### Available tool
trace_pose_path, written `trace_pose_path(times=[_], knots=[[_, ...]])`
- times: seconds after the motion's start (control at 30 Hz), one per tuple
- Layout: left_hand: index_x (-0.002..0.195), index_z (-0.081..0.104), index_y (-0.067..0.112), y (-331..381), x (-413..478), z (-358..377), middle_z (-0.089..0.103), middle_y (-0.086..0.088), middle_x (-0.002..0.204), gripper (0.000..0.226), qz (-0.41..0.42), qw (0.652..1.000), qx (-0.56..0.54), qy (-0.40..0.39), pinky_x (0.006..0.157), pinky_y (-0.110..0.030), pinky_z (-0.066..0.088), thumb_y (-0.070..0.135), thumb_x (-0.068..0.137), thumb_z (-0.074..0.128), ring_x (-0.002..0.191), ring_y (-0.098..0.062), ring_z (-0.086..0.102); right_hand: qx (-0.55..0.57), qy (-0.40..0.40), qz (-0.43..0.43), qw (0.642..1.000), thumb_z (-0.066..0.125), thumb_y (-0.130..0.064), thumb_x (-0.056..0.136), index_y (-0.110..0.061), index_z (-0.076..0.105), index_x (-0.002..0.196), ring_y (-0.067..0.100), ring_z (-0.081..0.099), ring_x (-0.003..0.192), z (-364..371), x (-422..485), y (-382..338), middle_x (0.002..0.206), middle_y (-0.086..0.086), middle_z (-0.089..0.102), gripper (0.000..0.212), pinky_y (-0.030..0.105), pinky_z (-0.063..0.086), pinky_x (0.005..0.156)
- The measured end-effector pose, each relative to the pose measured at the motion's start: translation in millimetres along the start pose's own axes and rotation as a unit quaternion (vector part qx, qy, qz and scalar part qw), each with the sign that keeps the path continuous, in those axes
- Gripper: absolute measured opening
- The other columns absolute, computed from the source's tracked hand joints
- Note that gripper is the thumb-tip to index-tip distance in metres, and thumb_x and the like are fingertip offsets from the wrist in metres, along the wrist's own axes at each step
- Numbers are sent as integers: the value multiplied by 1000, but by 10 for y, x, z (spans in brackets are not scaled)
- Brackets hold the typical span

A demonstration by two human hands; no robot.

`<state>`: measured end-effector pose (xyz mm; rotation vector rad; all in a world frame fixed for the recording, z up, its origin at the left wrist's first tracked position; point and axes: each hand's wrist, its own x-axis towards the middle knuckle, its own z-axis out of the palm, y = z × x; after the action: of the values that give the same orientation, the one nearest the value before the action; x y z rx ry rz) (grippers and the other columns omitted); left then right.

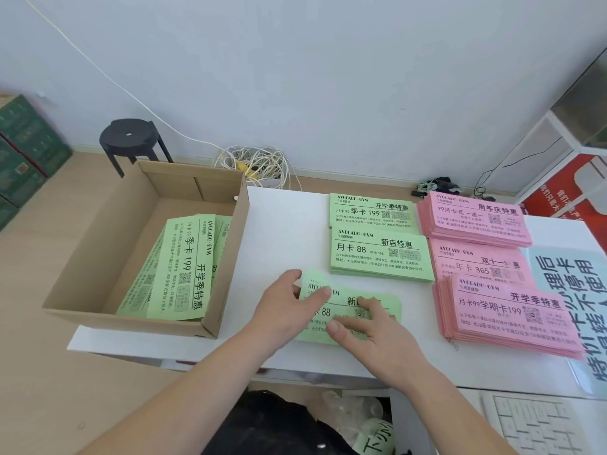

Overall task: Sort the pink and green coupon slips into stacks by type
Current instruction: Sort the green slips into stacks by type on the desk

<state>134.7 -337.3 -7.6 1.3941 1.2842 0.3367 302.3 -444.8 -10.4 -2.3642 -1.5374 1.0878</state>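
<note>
while the small green paper slip stack (389, 307) lies on the white counter (289, 231), long axis left-right: right fingers (348, 325) spread flat on it, left fingers (320, 295) at its left end, pinch unclear. matching green stack (377, 254) just beyond fingers, right nearer.
</note>
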Motion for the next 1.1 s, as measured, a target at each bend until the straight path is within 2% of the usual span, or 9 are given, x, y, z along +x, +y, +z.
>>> trace_pose_path(times=[0.1, 0.17, 0.27, 0.37, 0.57, 0.7, 0.83, 0.93, 1.1], knots=[[119, 62, 38, -16, 56, -6, 73, 8, 94, 41, 29, 998, 60, 1, 79, -44, 60, 11, 89, 60, 88, -17, 72, 5, 36, 1, 999, 44, -83, 86, -55, 65, 122, 10, 38, 140, 72, 31, 68, 153, -22, 32, 51, 35, 39, 109], [105, 62, 41, -43, 43, -12, 73, 6, 91, 43, 38, 997, 62, -6, 74, -47, 61, 3, 88, 53, 84, -19, 72, 55, 111, 3, 992, 62, -46, 94, -41, 66, 128, 10, 42, 141, 89, 48, 147, 154, -15, 36, 34, 25, 37, 107], [103, 58, 40, -105, 14, -56, 69, 1, 98, 41, 45, 998, 34, -11, 74, -44, 61, 1, 93, 52, 87, -21, 71, 136, 220, 57, 964, 68, -14, 90, -22, 46, 150, 21, 35, 146, 2, 51, 328, 157, 2, 35, 64, 29, 30, 113], [102, 57, 41, -164, -28, -137, 71, -2, 103, 41, 68, 998, 4, -12, 74, -33, 57, 0, 98, 53, 83, -13, 67, 285, 201, 123, 929, 78, -10, 86, -18, 35, 156, 25, 49, 137, -117, 50, 454, 149, 7, 50, 83, 41, 40, 111], [106, 55, 21, -163, -52, -269, 73, -5, 101, 28, 115, 992, -55, -11, 77, -23, 52, -5, 99, 54, 85, -10, 64, 457, 212, 78, 861, 74, 11, 84, -17, 66, 108, 30, 72, 101, -259, 45, 419, 95, 5, 78, 38, 37, 56, 81], [95, 52, 27, -275, -47, -272, 68, -7, 96, 35, 114, 993, -7, -1, 72, -21, 48, -7, 95, 56, 83, -14, 60, 418, 254, 51, 871, 71, 9, 85, -26, 66, 92, 28, 68, 98, -227, 42, 342, 97, 4, 75, 35, 40, 55, 85], [107, 56, 26, -378, -40, -237, 68, 2, 104, 33, 98, 995, 13, 8, 79, -13, 47, -4, 93, 62, 97, -11, 63, 442, 243, 47, 862, 64, 12, 88, -24, 62, 107, 23, 66, 106, -57, 60, 325, 108, 5, 72, 41, 33, 52, 96], [127, 53, 35, -383, -84, -172, 64, 13, 119, 52, 98, 995, 4, 14, 94, -8, 44, -3, 93, 63, 111, 2, 59, 478, 241, 67, 842, 56, 13, 92, -25, 59, 117, 10, 66, 101, 5, 74, 267, 108, 1, 72, 46, 19, 49, 82], [128, 50, 33, -351, -163, 94, 59, 13, 122, 50, 83, 993, -60, 63, 78, -1, 42, -6, 96, 56, 103, 14, 55, 492, 268, 102, 822, 47, 8, 95, -29, 56, 109, 8, 58, 94, 149, 120, 64, 106, -4, 64, 40, 22, 43, 73]])
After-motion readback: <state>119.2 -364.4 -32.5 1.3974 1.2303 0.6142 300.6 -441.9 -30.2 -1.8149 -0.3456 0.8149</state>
